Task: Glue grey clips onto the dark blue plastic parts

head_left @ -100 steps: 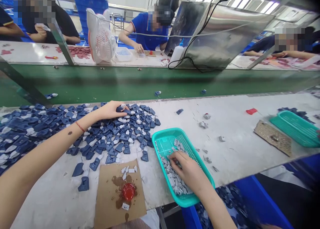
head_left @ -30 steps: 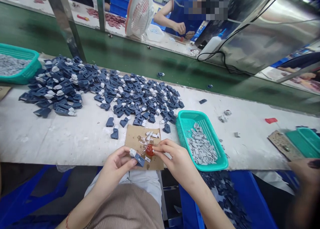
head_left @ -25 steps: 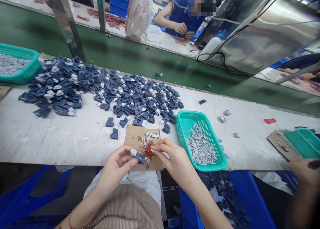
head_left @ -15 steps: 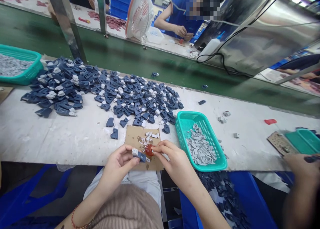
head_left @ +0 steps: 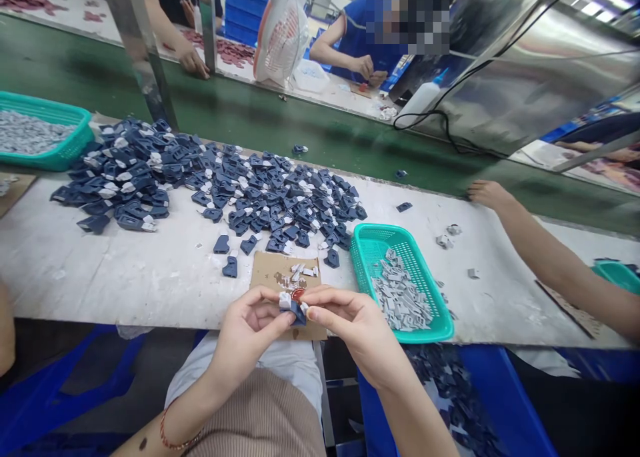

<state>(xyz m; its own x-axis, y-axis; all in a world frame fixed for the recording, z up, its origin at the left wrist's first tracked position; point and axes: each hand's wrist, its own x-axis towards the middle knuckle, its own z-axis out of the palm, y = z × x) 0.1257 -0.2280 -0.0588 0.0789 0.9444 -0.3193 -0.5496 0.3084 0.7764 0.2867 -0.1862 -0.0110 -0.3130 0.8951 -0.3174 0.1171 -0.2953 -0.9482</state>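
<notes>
Over a piece of cardboard (head_left: 267,277), my left hand (head_left: 243,327) pinches a dark blue plastic part (head_left: 299,312) with a white piece (head_left: 285,301) on its left end. Opposite it, my right hand (head_left: 360,324) is closed on a small light grey plastic piece (head_left: 304,308), held against the right end of the blue part. My fingers partly cover where the two meet. Just behind them is a small round red dish (head_left: 298,294), mostly hidden. Several loose grey pieces (head_left: 303,271) lie at the back of the cardboard beside a wet-looking patch.
A green basket (head_left: 357,264) of grey pieces stands right of my hands. Behind lies a wide heap of blue parts (head_left: 270,190). Another green basket (head_left: 75,140) is at far left. A co-worker's arm (head_left: 540,244) reaches across the table at right, toward the green belt (head_left: 350,137).
My right hand has moved from the red dish to the blue part, bringing the grey piece against it. A co-worker's arm now stretches over the right side; another hand reaches over the belt's far edge.
</notes>
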